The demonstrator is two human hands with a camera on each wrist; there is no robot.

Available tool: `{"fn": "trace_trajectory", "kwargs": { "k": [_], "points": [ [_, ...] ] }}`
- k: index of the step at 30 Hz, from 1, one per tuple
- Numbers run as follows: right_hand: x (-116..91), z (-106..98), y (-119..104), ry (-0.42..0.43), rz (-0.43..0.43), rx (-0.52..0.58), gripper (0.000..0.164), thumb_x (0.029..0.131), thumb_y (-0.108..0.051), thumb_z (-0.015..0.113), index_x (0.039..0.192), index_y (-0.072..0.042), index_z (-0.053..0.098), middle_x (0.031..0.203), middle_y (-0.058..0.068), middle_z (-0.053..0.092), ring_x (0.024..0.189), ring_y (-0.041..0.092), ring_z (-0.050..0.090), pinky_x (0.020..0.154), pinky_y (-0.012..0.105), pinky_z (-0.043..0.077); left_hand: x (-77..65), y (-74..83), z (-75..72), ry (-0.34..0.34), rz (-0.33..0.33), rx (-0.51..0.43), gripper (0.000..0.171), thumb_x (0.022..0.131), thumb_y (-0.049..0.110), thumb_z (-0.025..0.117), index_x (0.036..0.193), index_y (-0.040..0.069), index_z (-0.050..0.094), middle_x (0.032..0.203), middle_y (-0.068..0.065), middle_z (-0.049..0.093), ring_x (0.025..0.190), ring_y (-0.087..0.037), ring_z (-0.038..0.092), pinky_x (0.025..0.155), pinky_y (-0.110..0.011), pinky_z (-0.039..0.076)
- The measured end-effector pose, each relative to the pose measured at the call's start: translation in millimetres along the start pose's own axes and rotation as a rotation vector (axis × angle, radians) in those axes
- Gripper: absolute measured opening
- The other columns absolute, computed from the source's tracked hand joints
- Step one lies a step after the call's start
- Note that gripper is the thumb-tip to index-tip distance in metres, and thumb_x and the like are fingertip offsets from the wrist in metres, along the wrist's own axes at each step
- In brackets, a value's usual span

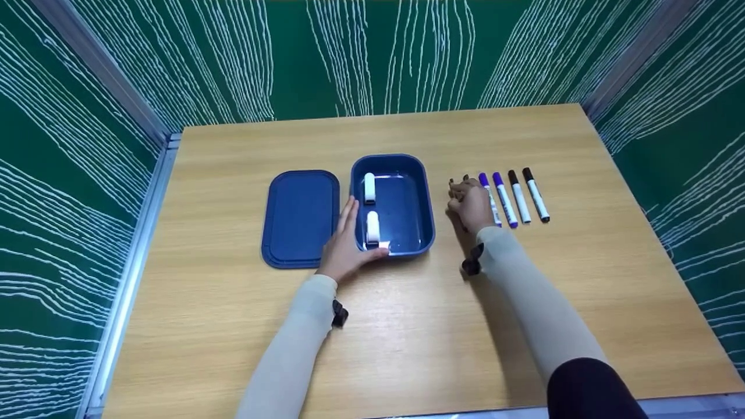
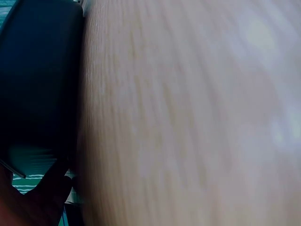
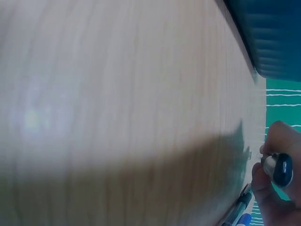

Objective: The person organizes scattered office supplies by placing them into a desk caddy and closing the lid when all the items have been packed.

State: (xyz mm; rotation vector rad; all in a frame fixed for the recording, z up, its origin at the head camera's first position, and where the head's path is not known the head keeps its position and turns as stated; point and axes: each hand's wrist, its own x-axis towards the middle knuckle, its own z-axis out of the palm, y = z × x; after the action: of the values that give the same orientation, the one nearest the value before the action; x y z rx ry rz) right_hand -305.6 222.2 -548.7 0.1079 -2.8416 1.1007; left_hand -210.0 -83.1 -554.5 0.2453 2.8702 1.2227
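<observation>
A blue open box (image 1: 429, 203) stands on the table, holding two short white round-ended objects (image 1: 369, 187) along its left side. My left hand (image 1: 344, 247) rests against the box's left wall, its fingers straight and its thumb on the front rim. To the right of the box, my right hand (image 1: 471, 203) pinches a marker (image 3: 282, 169); in the right wrist view its dark end and a little of its pale barrel show. Beside that hand lie a purple-capped marker (image 1: 493, 206), another purple-capped marker (image 1: 505, 201), a dark-capped marker (image 1: 520, 198) and a black-capped marker (image 1: 536, 195).
A flat blue lid (image 1: 302, 218) lies left of the box, close to its wall. The wooden table (image 1: 407, 331) is bounded at the back and sides by green panels (image 1: 378, 58) with white wavy lines.
</observation>
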Motion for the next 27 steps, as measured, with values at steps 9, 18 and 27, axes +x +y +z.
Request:
{"fn": "trace_trajectory", "kwargs": {
  "k": [9,18,27],
  "points": [
    [-1,-1,-11,0.037,-0.025,0.06,0.04,0.082,0.004,0.06,0.121,0.003,0.065,0.113,0.014,0.059,0.092,0.026,0.062,0.079,0.037,0.053,0.5,-0.3,0.1,0.001,0.005,-0.003,0.124,0.065,0.062,0.082,0.158,0.027,0.007,0.16,0.02,-0.005,0.139,-0.034,0.031,0.097,-0.063,0.038],
    [0,-4,-24,0.083,-0.068,0.064,0.039,0.08,0.004,0.058,0.119,0.006,0.066,0.113,0.016,0.06,0.087,0.025,0.063,0.075,0.036,0.053,0.0,-0.8,0.3,0.002,0.018,-0.017,0.123,0.066,0.061,0.082,0.158,0.024,0.009,0.16,0.02,-0.005,0.137,-0.035,0.034,0.097,-0.063,0.039],
    [-4,-6,-32,0.095,-0.074,0.082,0.035,0.084,0.002,0.059,0.118,0.004,0.067,0.11,0.013,0.06,0.087,0.023,0.062,0.075,0.034,0.053,0.5,-1.0,1.1,0.002,0.009,-0.005,0.124,0.065,0.063,0.081,0.158,0.025,0.008,0.16,0.018,-0.005,0.138,-0.035,0.032,0.097,-0.064,0.038]
  ]
}}
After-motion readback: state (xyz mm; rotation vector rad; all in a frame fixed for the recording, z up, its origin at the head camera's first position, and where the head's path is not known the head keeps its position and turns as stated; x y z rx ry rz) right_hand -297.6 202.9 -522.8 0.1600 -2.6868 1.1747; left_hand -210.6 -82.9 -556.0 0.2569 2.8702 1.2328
